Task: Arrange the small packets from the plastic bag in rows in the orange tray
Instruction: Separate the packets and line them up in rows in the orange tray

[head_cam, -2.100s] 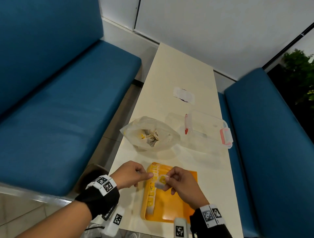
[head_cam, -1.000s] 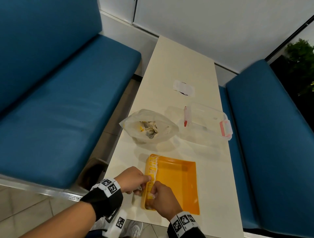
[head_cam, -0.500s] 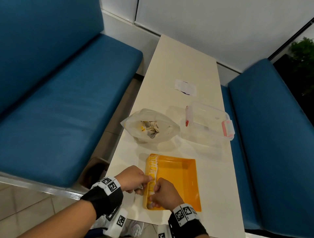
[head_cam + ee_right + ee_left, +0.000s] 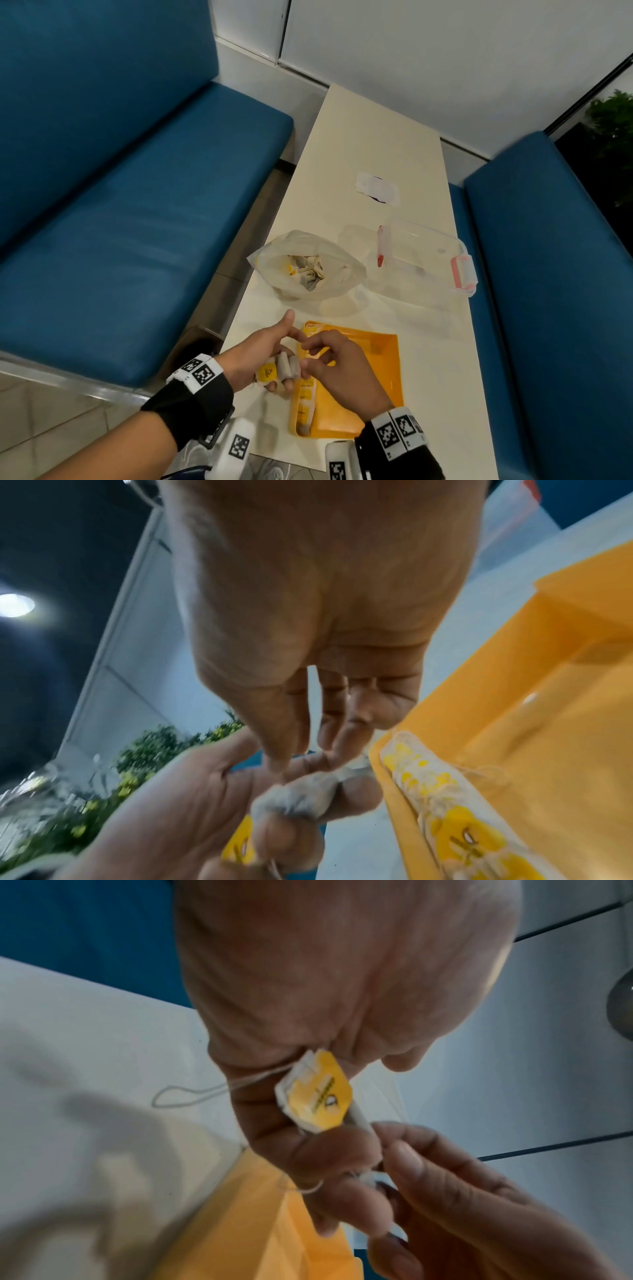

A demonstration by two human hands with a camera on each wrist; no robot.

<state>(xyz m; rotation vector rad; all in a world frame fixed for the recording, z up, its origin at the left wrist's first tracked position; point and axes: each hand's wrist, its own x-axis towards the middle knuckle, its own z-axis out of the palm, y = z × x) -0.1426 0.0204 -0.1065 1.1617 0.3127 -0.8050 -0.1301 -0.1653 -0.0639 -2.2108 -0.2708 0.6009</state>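
Booth table [image 4: 376, 137]; tray [image 4: 383, 377] at near edge. Left hand [image 4: 260, 356] clutches spare packets [image 4: 282, 366] as stock; right hand [image 4: 337, 363] pinches one off to place.

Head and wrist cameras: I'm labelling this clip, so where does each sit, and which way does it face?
Head: on the head, looking down at the cream table; both forearms show.
Left wrist: under the left hand, looking along it at the yellow-tagged paper packets.
Right wrist: under the right hand, facing the rectangular orange plastic tray.
All three share the tray and held packets.
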